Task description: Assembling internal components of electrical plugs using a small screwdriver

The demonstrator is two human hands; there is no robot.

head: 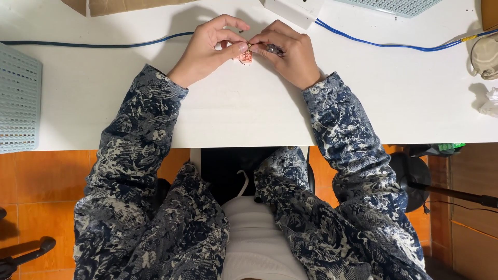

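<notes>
- I see my left hand (207,49) and right hand (290,52) meeting at the upper centre of the frame, over the white table (249,114).
- Left thumb and forefinger are pressed together, pinching a small pink-and-white charm (244,57) by its top; the other fingers curl loosely above.
- Right fingers are closed around a small dark metal piece (274,49), with the fingertips pinching at the tiny gold ring (249,45) where the two hands meet. What kind of piece it is, I cannot tell.
- My judgement on handling: the charm looks very light and rigid, small enough to slip out of a loose pinch. The ring looks thin and easily bent, so I would grip the charm by its body and work the ring with fingertips only, gently.
- Count: one charm, one ring, one dark piece.
- Round about: one blue cable (394,45) runs along the top of the frame, two pale mesh baskets, one at the left edge (18,98) and one at the top right (394,6), one white box (293,9) at top centre, and one crumpled white scrap (490,101) at the right edge.
</notes>
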